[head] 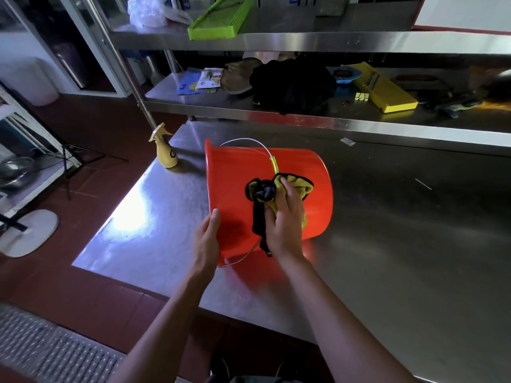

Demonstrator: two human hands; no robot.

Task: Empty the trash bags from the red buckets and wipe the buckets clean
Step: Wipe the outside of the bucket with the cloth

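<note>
A: How many buckets are seen?

B: 1 red bucket [265,186] is seen, laid on its side on the steel table [387,230], its mouth turned to the left. 1 wire handle [250,143] with a green grip is draped over its upper side.

A: And the hands?

B: 2 are counted. The bucket's rim is held by the left hand [206,240], thumb laid along the edge. 1 yellow and black cloth [272,193] is gripped by the right hand [284,219] and pressed against the bucket's outer wall.

A: What else is counted on the table?

B: 1 yellow spray bottle [166,152] is stood upright near the far left corner, apart from the bucket.

A: On the shelves behind?

B: 1 yellow mandoline slicer [384,88] and 1 dark bundle [293,81] are seen on the lower shelf, 1 green tray [218,20] on the upper.
</note>
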